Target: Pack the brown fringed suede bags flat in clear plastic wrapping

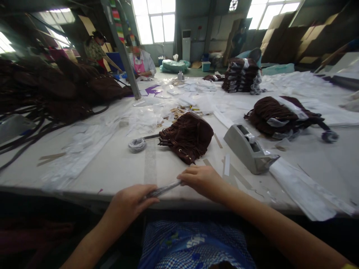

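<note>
Between my two hands stretches a strap (165,189) wrapped in whitish film, just above the table's front edge. My left hand (134,198) is closed round its left end, thumb and fingers pinching it. At the other end my right hand (200,181) pinches it close to the brown fringed bag (190,136). That bag lies on its side on the table, with drawstring ends and small metal rings showing. From its left side a dark strap runs to a coil wrapped in white (137,145). Whether the held strap joins the bag is hidden by my right hand.
A grey tape dispenser (249,149) stands right of the bag. Behind it lie wrapped brown bags (283,116) and a taller stack (241,74). Unwrapped bags (64,86) heap at left beside a metal post (123,52). Co-workers (141,61) are across the table.
</note>
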`<state>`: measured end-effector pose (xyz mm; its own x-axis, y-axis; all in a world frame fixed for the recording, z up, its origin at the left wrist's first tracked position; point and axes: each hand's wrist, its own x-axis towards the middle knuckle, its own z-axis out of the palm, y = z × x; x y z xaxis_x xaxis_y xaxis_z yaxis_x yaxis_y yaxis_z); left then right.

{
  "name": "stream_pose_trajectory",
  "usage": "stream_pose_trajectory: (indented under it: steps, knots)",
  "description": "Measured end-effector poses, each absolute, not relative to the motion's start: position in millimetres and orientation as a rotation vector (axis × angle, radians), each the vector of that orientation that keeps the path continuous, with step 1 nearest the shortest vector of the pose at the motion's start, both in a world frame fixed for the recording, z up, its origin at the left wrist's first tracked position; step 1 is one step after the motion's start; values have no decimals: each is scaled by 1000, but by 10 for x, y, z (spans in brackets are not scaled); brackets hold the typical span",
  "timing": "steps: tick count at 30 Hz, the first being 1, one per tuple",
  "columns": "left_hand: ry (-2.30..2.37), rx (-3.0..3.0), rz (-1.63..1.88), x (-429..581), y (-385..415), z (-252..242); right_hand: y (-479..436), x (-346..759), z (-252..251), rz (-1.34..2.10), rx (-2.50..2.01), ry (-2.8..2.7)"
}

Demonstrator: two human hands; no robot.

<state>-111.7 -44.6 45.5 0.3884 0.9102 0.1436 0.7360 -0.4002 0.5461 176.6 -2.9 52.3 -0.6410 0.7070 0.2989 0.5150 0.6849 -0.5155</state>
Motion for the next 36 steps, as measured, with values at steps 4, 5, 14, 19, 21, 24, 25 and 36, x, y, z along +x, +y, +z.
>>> stream_pose_trajectory:
  steps: [4, 5, 14, 19, 21, 24, 25, 36]
  knots:
    - [1373, 2190, 597, -1114, -402, 554, -18, 1843, 510, 451, -975, -2526]
    - [1374, 2130, 617, -1110, -388, 564, -21, 1890, 494, 468, -983, -2513]
    - [1315, 1483, 910, -917, -216, 529, -102, 2055, 421, 436, -1163, -2432]
    - [1257, 1311, 1032, -809, -105, 563, -84, 2026, 491, 514, -1146, -2211]
    - [1203, 1245, 1097, -768, -78, 567, -74, 2016, 507, 520, -1115, -2167]
    - [1120, 1154, 1144, -716, -64, 562, -50, 2003, 513, 466, -1120, -2169]
    - [1101, 1132, 1141, -702, -65, 558, -41, 1998, 513, 446, -1141, -2168]
    - [987, 1115, 1302, -511, -100, 542, -23, 1868, 598, 413, -1276, -2116]
